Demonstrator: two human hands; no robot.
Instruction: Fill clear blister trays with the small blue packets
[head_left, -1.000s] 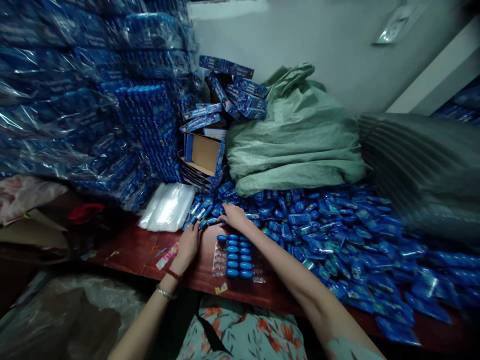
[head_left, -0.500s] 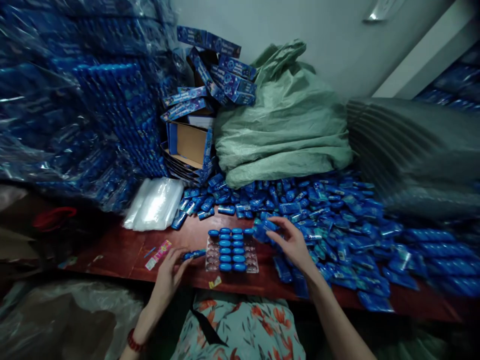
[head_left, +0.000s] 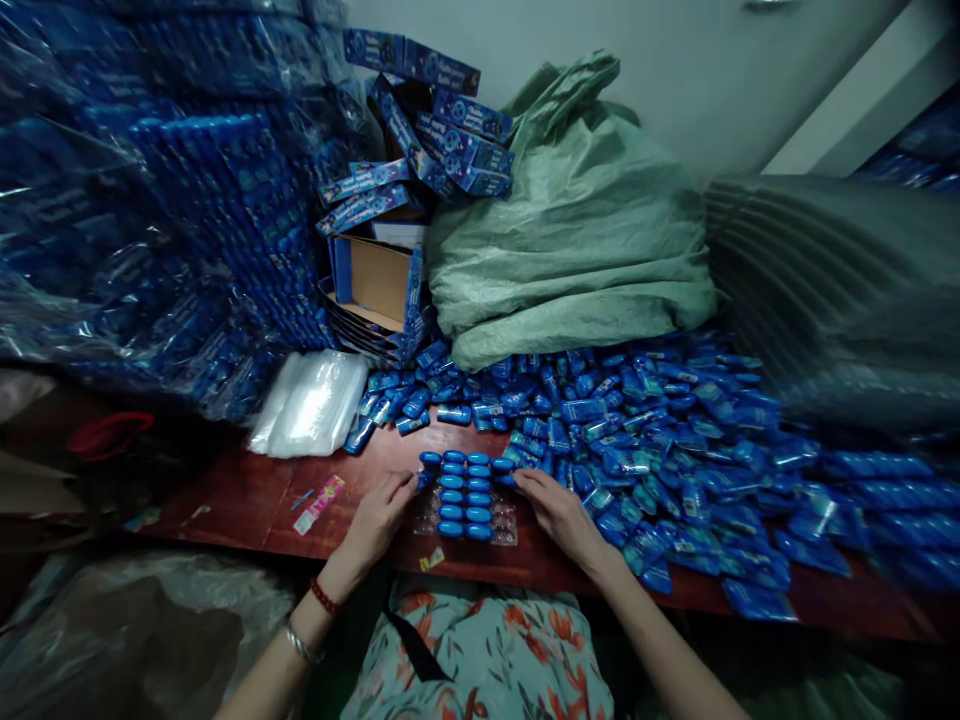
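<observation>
Left hand: has moved up from low left of the tray to its upper left cells, fingertips narrowed on a blue piece.
Right hand: has come in from beyond the tray's upper right to its right edge, fingertips narrowed on another blue piece.
Tray: clear, lying on the red table between the hands; blue capsules fill its two middle columns, with one more each side along the top.
Writing: pale lettering on the printed boxes, behind the tray to the left, too blurred to read surely.
Around tray: blue packets heaped behind and right; clear bags upper left; green sack farther behind.
</observation>
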